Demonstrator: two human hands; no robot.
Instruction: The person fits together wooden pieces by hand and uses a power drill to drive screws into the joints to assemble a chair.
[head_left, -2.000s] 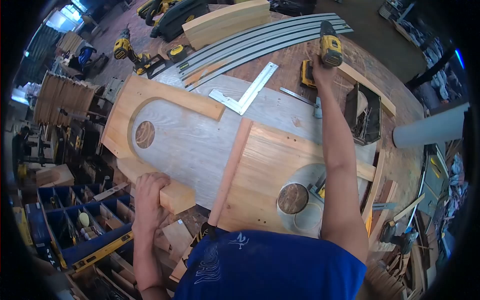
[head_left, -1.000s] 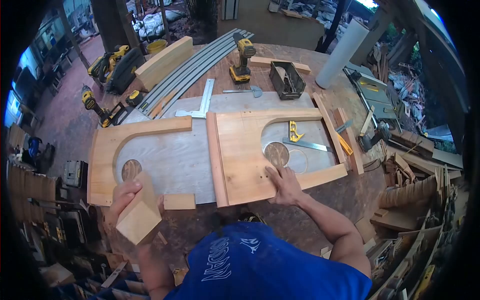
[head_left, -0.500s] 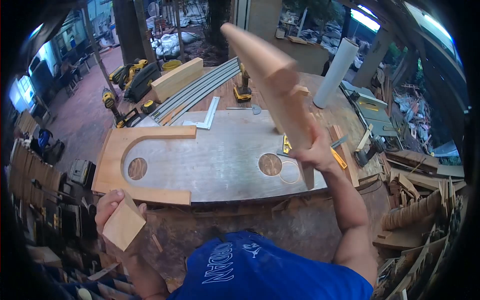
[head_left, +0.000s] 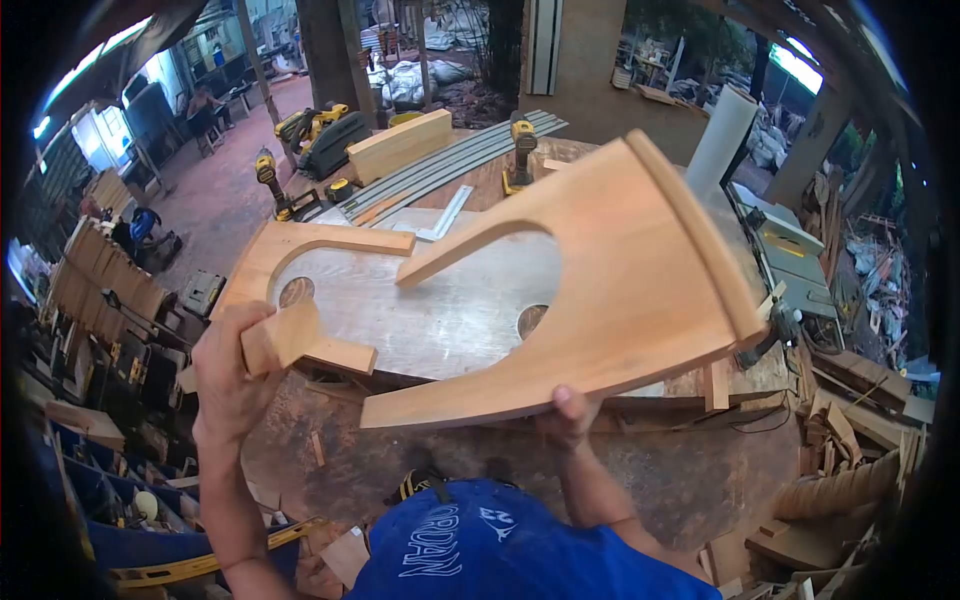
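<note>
My right hand (head_left: 570, 415) grips the lower edge of a broad U-shaped wooden panel (head_left: 640, 270), its thumb showing on the near side. The panel hangs tilted above the workbench, with its curved cut-out facing left and a thicker strip along its right end. My left hand (head_left: 230, 360) is closed round a small wooden block (head_left: 290, 335), held up at the left. Beyond the block, a second U-shaped wooden piece (head_left: 295, 238) lies on a grey-white board (head_left: 430, 320). Round holes show in that board, one partly hidden by the panel.
Toward the back of the bench are a cordless drill (head_left: 520, 155), metal guide rails (head_left: 460, 155), a metal square (head_left: 452, 212), a thick wooden beam (head_left: 400, 145) and a power saw (head_left: 335, 145). A white roll (head_left: 722, 140) stands at the right. Wood offcuts (head_left: 840, 420) are heaped lower right.
The panel has swung from nearly edge-on to showing its broad face, and my right hand has moved down and left. My left hand has risen with the block. The view has shifted.
</note>
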